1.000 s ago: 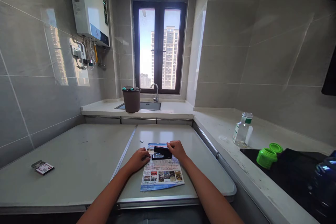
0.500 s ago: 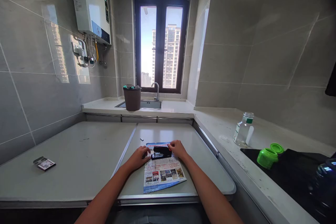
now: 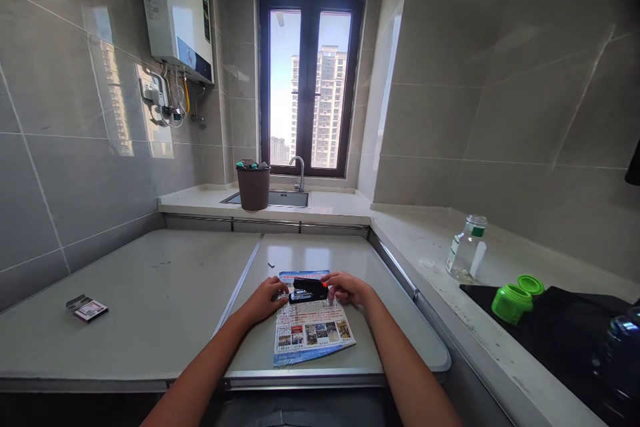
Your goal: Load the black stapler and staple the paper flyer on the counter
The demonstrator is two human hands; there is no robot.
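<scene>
A black stapler [image 3: 310, 289] lies across the upper part of a printed leaflet [image 3: 315, 333] on the folding table. At its left end, my left hand [image 3: 267, 299] rests on the leaflet's edge. Those fingers are loosely bent and apart, close beside the stapler's tip, and hold nothing that I can see. My right hand [image 3: 353, 289] is at the other end, its fingers and thumb around the stapler's orange-red part; the thumb is slightly blurred. A tiny grey piece [image 3: 271, 265], perhaps a strip of staples, lies beyond the leaflet.
An open small box [image 3: 87, 308] lies on the table's [image 3: 165, 320] left half. Ahead, a brown bucket [image 3: 253, 188] stands by the sink [image 3: 287, 199]. On the right counter [image 3: 425, 233] are a clear glass bottle [image 3: 466, 250] and a green jar [image 3: 512, 304] with its lid open.
My right hand has shifted from a pinch at the stapler's right end to a more spread grip, with the thumb lower. My left hand and the stapler have barely moved.
</scene>
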